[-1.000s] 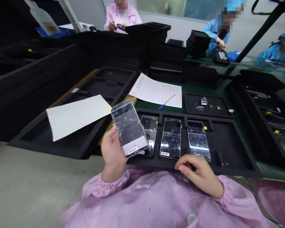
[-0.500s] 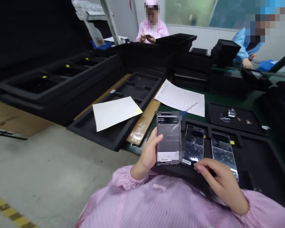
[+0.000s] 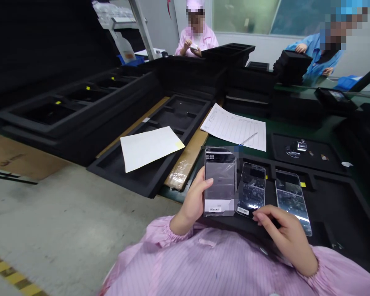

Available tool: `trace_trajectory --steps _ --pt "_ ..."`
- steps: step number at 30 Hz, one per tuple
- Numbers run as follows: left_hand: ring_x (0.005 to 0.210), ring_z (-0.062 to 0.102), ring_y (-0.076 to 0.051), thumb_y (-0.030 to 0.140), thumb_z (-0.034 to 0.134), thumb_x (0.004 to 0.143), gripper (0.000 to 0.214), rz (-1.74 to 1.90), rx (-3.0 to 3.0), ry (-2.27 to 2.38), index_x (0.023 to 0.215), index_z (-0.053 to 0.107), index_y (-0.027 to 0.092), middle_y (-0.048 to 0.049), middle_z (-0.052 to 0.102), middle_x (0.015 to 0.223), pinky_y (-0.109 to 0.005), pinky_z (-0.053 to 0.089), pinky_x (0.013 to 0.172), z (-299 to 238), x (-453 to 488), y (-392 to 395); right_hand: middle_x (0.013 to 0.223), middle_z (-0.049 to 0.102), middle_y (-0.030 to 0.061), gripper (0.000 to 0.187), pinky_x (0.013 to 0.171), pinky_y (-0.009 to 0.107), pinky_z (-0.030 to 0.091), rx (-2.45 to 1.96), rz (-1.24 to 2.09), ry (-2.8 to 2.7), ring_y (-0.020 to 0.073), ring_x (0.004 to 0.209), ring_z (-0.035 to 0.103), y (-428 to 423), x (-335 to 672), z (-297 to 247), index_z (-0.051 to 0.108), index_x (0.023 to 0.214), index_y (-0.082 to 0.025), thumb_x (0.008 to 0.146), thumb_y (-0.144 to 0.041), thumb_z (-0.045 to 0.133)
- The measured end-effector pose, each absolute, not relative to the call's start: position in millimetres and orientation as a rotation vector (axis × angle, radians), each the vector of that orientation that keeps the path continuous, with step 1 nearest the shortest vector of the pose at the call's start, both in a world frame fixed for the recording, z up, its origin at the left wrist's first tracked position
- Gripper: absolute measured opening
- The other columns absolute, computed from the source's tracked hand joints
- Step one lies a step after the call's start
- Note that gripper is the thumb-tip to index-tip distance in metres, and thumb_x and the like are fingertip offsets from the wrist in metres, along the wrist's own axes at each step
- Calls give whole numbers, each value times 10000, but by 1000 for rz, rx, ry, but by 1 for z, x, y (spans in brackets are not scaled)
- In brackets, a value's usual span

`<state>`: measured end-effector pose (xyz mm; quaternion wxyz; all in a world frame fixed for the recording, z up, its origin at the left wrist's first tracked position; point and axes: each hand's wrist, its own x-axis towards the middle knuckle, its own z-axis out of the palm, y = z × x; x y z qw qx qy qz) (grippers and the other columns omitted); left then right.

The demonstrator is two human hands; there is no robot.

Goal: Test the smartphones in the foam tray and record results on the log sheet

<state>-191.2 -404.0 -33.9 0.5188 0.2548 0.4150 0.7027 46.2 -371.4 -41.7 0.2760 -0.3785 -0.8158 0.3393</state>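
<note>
My left hand point(image 3: 193, 199) is closed around a smartphone point(image 3: 219, 181) held upright, its thumb along the left edge. The lit screen shows a grey area with a dark bar on top, and a label sits near the bottom. My right hand point(image 3: 286, 234) hovers by the lower end of a second phone point(image 3: 252, 187), fingers curled and tips together, with nothing visible in them. That phone lies dark in a black foam tray point(image 3: 339, 197) with a small white label. A third phone point(image 3: 292, 201) rests to its right, partly behind my right hand.
A printed form point(image 3: 234, 125) with a pen point(image 3: 248, 139) lies beyond the phones. Small parts sit on a black pad point(image 3: 314, 152). White paper point(image 3: 151, 148) covers part of another foam tray point(image 3: 185, 107). Two co-workers point(image 3: 200, 37) point(image 3: 317, 53) are across the table.
My hands and the phones stay almost in place. Across the table, the co-worker in blue has raised a hand onto the stack of black trays; the one in pink has shifted the object held.
</note>
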Motion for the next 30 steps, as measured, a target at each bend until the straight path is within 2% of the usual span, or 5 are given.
trace_trajectory --steps 15,17,21,25,30 --pt "1212 603 -317 346 703 720 462 1674 572 1103 1160 662 210 -63 709 1189 -424 491 1021 -34 -193 -403 920 753 39 266 642 294 569 -944 1085 -2393 198 760 709 -349 57 -19 730 939 -253 986 -412 522" --pt "1211 603 -323 357 719 704 480 1662 558 1124 1158 668 209 -63 713 1179 -424 501 1009 -34 -194 -402 993 760 34 236 789 335 588 -959 945 -2504 218 861 722 -306 71 -3 745 1002 -272 973 -370 532" --pt "1190 616 -326 367 741 683 494 1646 546 1127 1144 677 203 -64 719 1155 -421 514 998 -31 -194 -401 1229 687 136 407 1053 466 468 -1468 62 -2239 305 1172 628 -198 101 11 697 1183 -167 882 -108 428" --pt "1176 625 -335 365 753 662 489 1655 514 1136 1117 676 203 -66 727 1129 -428 521 989 -28 -193 -400 1287 657 151 510 1073 471 444 -1536 17 -2280 310 1242 578 -139 110 -4 694 1176 -142 752 -21 438" --pt "1182 620 -342 369 762 641 506 1646 508 1147 1107 668 197 -71 725 1143 -428 523 981 -27 -194 -400 1350 610 160 442 1082 512 418 -1564 -16 -2265 324 1285 536 -132 111 -17 710 1115 -160 762 -50 469"
